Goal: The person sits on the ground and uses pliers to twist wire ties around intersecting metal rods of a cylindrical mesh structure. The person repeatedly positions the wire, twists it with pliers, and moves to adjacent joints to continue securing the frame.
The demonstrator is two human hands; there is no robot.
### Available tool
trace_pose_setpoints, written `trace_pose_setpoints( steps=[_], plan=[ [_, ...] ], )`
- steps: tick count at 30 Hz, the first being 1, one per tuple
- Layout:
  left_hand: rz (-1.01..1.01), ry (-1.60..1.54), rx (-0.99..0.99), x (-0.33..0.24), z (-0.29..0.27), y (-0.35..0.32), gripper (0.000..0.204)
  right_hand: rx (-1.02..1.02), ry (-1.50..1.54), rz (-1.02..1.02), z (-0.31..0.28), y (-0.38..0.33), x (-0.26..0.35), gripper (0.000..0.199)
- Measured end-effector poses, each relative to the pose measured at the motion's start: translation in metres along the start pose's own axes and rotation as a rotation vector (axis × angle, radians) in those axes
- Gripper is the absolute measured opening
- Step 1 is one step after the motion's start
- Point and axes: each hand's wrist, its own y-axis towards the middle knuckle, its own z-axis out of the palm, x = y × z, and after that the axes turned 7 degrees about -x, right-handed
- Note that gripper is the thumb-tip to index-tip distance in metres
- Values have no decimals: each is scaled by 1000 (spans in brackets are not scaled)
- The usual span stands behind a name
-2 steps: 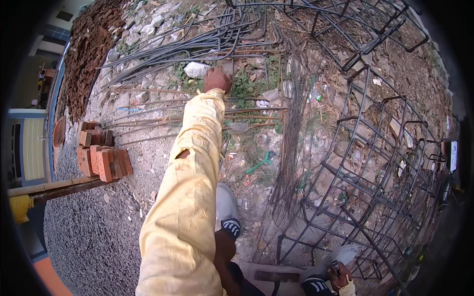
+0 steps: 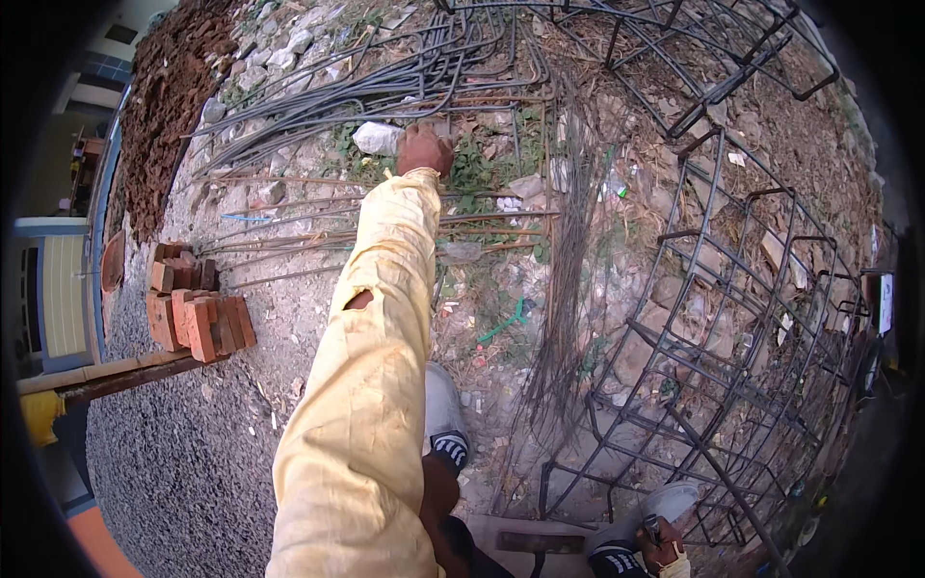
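Observation:
My left arm, in a pale yellow sleeve with a hole in it, reaches far forward. At its end my left hand (image 2: 424,152) is curled, back upward, over weeds below a bundle of bent steel bars (image 2: 385,93). Its fingertips are hidden, and so is whatever they grip. A whitish lump (image 2: 377,139), stone or bag, lies just left of it. Behind the wrist, thin rusty rods (image 2: 482,220) lie across the ground. Down by my right shoe (image 2: 667,503), my right hand (image 2: 660,547) is closed round a small dark tool (image 2: 651,526), kind unclear.
Steel bar cages (image 2: 713,308) fill the right side and far right. A bundle of thin binding wire (image 2: 568,260) lies lengthwise in the middle. Stacked red bricks (image 2: 198,313) and dark gravel (image 2: 183,453) are at left. A dark T-shaped piece (image 2: 541,543) lies near my feet.
The view has shifted slightly, so the bricks and the whitish lump sit a little further left. Both hands keep nearly the same places and grips.

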Motion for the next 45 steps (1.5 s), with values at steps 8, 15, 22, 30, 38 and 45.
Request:
trace_pose_setpoints(
  steps=[8, 15, 22, 30, 38, 45],
  plan=[
    [-10, 88, -13, 15, 49, 92, 54, 4, 122, 137, 14, 18, -12, 24],
    [266, 401, 53, 39, 31, 77, 45, 8, 136, 140, 19, 21, -19, 25],
    [247, 308, 63, 86, -30, -42, 55, 16, 160, 45, 16, 23, -30, 24],
    [545, 54, 47, 132, -158, -237, 46, -84, 234, -202, 14, 36, -23, 20],
    [466, -321, -207, 34, -297, -406, 42, -171, 410, -351, -4, -6, 28, 26],
    [129, -460, -249, -24, -354, -461, 53, -407, 307, -190, -37, -118, -13, 27]
  ],
)
